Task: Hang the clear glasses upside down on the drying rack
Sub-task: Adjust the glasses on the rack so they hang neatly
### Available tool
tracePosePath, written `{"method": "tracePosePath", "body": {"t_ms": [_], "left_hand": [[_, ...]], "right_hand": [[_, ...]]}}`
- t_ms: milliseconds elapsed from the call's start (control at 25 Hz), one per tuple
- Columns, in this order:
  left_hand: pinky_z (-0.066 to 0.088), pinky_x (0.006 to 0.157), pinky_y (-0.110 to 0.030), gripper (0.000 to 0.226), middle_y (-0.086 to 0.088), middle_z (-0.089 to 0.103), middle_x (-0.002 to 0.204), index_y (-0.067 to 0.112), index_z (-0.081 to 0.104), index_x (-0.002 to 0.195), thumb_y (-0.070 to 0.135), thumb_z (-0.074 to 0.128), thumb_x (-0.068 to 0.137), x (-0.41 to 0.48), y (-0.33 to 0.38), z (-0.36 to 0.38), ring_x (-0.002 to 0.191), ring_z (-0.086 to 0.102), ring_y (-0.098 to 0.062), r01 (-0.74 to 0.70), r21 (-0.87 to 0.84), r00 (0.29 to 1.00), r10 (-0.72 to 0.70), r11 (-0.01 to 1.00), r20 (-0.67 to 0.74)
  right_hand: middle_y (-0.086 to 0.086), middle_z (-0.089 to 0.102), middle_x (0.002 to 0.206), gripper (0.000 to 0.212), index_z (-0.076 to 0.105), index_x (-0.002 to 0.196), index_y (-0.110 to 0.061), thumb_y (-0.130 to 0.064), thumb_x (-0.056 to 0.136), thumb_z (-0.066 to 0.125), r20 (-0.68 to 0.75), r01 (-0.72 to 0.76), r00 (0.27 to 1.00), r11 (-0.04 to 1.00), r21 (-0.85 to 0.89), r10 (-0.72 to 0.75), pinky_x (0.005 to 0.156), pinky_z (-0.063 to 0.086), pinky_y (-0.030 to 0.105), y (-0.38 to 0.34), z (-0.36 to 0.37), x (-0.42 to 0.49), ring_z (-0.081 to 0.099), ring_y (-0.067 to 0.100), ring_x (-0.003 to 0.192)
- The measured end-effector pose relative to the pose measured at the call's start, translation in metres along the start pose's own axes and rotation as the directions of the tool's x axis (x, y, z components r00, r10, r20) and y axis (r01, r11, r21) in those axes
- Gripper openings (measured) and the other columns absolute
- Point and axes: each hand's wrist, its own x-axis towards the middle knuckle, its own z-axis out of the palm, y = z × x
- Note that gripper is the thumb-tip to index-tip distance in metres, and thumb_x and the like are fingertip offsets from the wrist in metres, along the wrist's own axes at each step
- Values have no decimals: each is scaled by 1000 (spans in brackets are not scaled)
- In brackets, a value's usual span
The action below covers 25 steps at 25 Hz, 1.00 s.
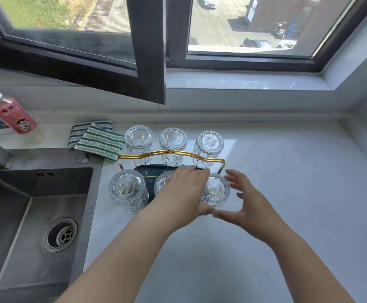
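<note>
A gold wire drying rack (171, 153) with a dark tray stands on the white counter. Several clear glasses hang upside down on its pegs: three in the back row (138, 137) (173, 139) (209, 143) and three in the front row. The front left glass (127, 189) is in full view. My left hand (183, 193) lies over the front middle glass and hides most of it. The front right glass (216, 190) sits between my two hands. My right hand (242, 201) is just right of that glass with fingers spread. Both thumbs nearly meet below it.
A steel sink (36, 215) with a drain fills the left side. Two striped cloths (100, 142) lie behind the rack's left end. A pink bottle (12, 112) stands at the far left. An open window frame (147, 51) hangs over the counter's back.
</note>
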Motion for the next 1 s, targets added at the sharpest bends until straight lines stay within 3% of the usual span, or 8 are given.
{"method": "tracePosePath", "body": {"t_ms": [160,320,640,760,880,1000], "left_hand": [[6,110,-32,82,-6,38,143,15,25,139,48,65,74,11,-4,4,134,22,-20,53,66,998,-55,996,27],[3,111,-31,75,-3,43,139,20,32,137,47,65,75,9,-3,5,132,25,-19,64,48,998,-65,997,8],[-7,113,-35,76,0,42,142,24,30,138,50,63,74,14,-4,4,136,21,-16,80,76,994,-85,994,62],[-9,112,-33,77,0,41,143,25,29,138,50,63,74,13,-5,5,136,20,-14,80,53,995,-83,995,60],[-6,111,-30,78,1,41,143,26,28,139,50,64,74,11,-5,4,136,20,-13,68,19,996,-69,998,51],[12,102,-19,73,8,48,135,30,35,135,50,66,72,3,-5,-3,126,32,-8,7,-80,998,-12,997,-56]], "right_hand": [[-32,49,117,87,28,126,-47,-45,56,80,-9,6,1000,990,144,-5,91,42,17,5,10,4,46,-16,110],[-33,50,112,85,30,119,-55,-60,48,75,-42,11,999,981,196,-3,83,46,12,9,10,6,48,-15,107],[-34,51,109,78,30,111,-60,-45,55,82,-56,12,998,974,228,1,77,45,3,13,11,7,49,-16,103],[-32,49,111,79,31,114,-57,-37,58,83,-38,-1,999,971,237,10,78,45,4,14,12,7,48,-15,104],[-21,45,123,87,31,128,-39,-29,60,84,55,-43,998,980,196,33,86,43,11,17,4,5,47,-6,112],[-11,52,121,68,45,120,-32,-19,64,82,73,-65,996,955,289,46,87,49,17,19,-27,12,53,0,109]]}}
